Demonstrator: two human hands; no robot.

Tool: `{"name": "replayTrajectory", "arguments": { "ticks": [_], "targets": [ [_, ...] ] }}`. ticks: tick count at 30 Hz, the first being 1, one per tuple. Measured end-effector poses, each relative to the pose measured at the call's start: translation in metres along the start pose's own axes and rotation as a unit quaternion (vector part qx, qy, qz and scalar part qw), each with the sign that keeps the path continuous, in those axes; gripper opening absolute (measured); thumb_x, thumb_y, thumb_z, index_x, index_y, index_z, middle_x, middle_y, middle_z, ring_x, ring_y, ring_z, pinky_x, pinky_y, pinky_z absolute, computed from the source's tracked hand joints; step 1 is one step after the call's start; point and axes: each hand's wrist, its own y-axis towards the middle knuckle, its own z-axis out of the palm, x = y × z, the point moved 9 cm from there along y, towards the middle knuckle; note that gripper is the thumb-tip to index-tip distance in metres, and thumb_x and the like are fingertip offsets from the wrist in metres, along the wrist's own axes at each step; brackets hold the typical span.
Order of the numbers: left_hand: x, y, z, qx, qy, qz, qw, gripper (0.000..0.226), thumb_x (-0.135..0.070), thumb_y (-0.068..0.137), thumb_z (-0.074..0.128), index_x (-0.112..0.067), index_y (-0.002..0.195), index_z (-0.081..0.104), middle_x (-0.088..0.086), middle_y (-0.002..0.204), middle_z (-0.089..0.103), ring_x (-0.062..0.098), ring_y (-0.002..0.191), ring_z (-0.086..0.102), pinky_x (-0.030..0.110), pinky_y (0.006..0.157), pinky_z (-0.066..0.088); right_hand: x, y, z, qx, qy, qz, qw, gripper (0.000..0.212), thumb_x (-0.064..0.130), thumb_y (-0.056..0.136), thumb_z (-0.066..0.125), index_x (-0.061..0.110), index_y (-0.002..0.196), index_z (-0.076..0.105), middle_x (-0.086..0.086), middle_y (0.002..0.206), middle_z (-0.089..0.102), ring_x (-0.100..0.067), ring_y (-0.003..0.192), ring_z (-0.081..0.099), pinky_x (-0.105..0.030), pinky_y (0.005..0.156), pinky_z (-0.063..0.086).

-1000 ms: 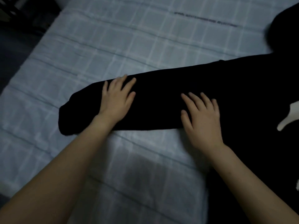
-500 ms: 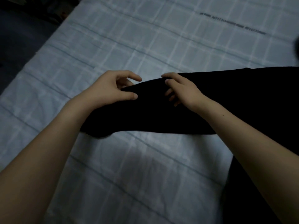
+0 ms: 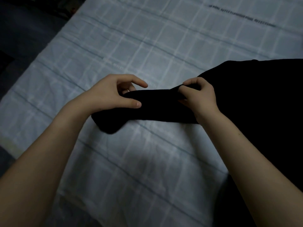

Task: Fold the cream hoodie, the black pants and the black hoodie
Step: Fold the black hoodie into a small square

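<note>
Garment (image 3: pixel 164 108) (black) held by left hand (image 3: pixel 113 94), right hand (image 3: pixel 199 96); sheet (image 3: pixel 147 46) beneath.

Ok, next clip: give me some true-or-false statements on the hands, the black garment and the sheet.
1. The left hand and the right hand both grip the black garment. True.
2. The sheet is plain white. False: it is pale blue with a check pattern.
3. A cream hoodie lies on the sheet. False: none is in view.
4. The black garment runs off the frame's right edge. True.
</note>
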Motion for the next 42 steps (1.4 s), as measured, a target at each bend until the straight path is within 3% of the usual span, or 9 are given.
{"name": "replayTrajectory", "arguments": {
  "ticks": [5,12,16,22,28,33,37,39,42],
  "targets": [
    [-0.026,-0.026,0.041,0.036,-0.076,0.005,0.996,0.049,-0.025,0.063,0.087,-0.041,0.108,0.073,-0.004,0.110,0.073,0.011,0.107,0.067,0.015,0.091,0.050,0.008,-0.038,-0.038,0.063,0.028,-0.059,0.996,0.062,-0.009,0.081,0.065,0.028,0.130,0.058,0.010,0.064,0.059,-0.010,0.058,0.054,-0.025,0.058,0.051],
    [-0.095,-0.057,0.150,0.128,-0.268,0.018,0.955,0.050,-0.009,0.068,0.078,-0.026,0.114,0.074,0.000,0.119,0.072,0.014,0.110,0.067,0.018,0.086,0.052,0.024,-0.094,-0.141,0.116,0.035,-0.133,0.984,0.081,-0.019,0.078,0.059,0.022,0.146,0.047,0.006,0.089,0.064,-0.006,0.057,0.052,-0.016,0.052,0.044],
    [-0.151,-0.076,0.239,0.191,-0.359,0.018,0.913,0.051,-0.002,0.070,0.072,-0.022,0.116,0.073,0.001,0.113,0.073,0.012,0.105,0.068,0.020,0.084,0.052,0.029,-0.134,-0.226,0.144,0.022,-0.146,0.978,0.084,-0.018,0.079,0.057,0.031,0.147,0.044,0.016,0.098,0.070,-0.042,0.085,0.063,-0.024,0.067,0.050],
    [-0.223,-0.086,0.395,0.294,-0.413,0.009,0.862,0.054,0.005,0.079,0.070,-0.017,0.128,0.066,0.008,0.129,0.066,0.020,0.121,0.061,0.023,0.094,0.049,-0.017,-0.167,-0.384,0.123,-0.040,-0.048,0.990,0.081,-0.006,0.082,0.060,0.039,0.148,0.042,0.011,0.129,0.065,-0.026,0.100,0.063,-0.033,0.073,0.051],
    [-0.229,-0.069,0.511,0.185,-0.170,-0.036,0.967,0.055,-0.013,0.084,0.076,-0.031,0.133,0.058,-0.003,0.132,0.061,0.014,0.122,0.058,0.024,0.103,0.047,-0.072,-0.162,-0.496,-0.047,-0.192,-0.038,0.980,0.062,-0.008,0.087,0.062,0.020,0.142,0.053,-0.008,0.130,0.061,-0.003,0.085,0.064,-0.011,0.073,0.053],
    [-0.268,-0.113,0.585,0.344,-0.192,-0.012,0.919,0.056,-0.014,0.089,0.071,-0.032,0.138,0.052,-0.013,0.144,0.050,0.003,0.132,0.048,0.023,0.106,0.044,-0.100,-0.180,-0.524,-0.077,-0.108,-0.011,0.991,0.040,0.023,0.096,0.063,0.029,0.135,0.057,-0.003,0.102,0.072,0.002,0.074,0.066,-0.016,0.066,0.052],
    [-0.259,-0.100,0.542,0.191,-0.359,-0.073,0.911,0.041,0.012,0.094,0.050,-0.014,0.125,0.059,0.005,0.131,0.060,0.013,0.119,0.062,0.027,0.079,0.059,-0.112,-0.200,-0.526,-0.006,-0.168,-0.018,0.986,0.070,0.012,0.082,0.079,0.037,0.139,0.046,0.005,0.093,0.068,0.001,0.063,0.067,-0.012,0.062,0.051],
    [-0.250,-0.095,0.528,0.140,-0.266,-0.064,0.951,0.037,0.009,0.096,0.049,-0.017,0.119,0.060,0.008,0.124,0.061,0.012,0.110,0.066,0.024,0.071,0.059,-0.120,-0.207,-0.526,0.016,-0.151,0.002,0.988,0.075,0.001,0.082,0.076,0.029,0.144,0.045,0.005,0.086,0.068,-0.002,0.062,0.068,-0.013,0.062,0.051],
    [-0.249,-0.102,0.545,0.200,-0.109,-0.023,0.973,0.038,0.005,0.095,0.055,-0.023,0.119,0.063,0.002,0.122,0.063,0.008,0.111,0.063,0.022,0.072,0.058,-0.117,-0.209,-0.533,-0.024,-0.204,-0.017,0.979,0.068,-0.004,0.083,0.073,0.022,0.142,0.050,0.008,0.086,0.063,0.006,0.059,0.063,-0.007,0.062,0.049]
  ]
}}
